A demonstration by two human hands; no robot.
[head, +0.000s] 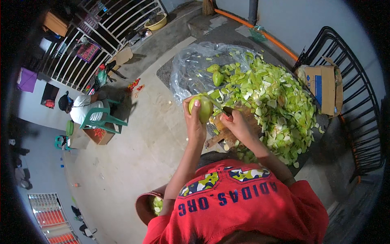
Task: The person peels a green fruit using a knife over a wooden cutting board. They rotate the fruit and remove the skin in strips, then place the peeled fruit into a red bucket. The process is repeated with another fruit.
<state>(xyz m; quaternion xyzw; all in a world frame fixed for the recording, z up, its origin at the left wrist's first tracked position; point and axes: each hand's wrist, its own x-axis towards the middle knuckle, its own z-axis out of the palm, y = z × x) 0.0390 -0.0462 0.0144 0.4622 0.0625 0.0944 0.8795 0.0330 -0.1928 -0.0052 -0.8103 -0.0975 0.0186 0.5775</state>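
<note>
My left hand [195,117] grips a rounded green fruit [201,109], its thumb lying across the near side. A knife [227,115] with some red at the handle is in my right hand [237,125], its blade up against the fruit's right side. Fingers partly cover both the fruit and the handle. Under my hands is a worn brown wooden board [248,117]. To the right spreads a large heap of green peels and slices [274,113]. Whole green fruits [217,78] lie beyond my hands, beside a clear plastic sheet [189,71].
A reddish-brown bucket [142,204] holding pale green pieces stands by my left elbow. A cardboard box [323,88] and black metal railing [362,103] are at the right. Across the floor, a person [86,106] sits on a green plastic chair [105,117] near a box of red items [99,135].
</note>
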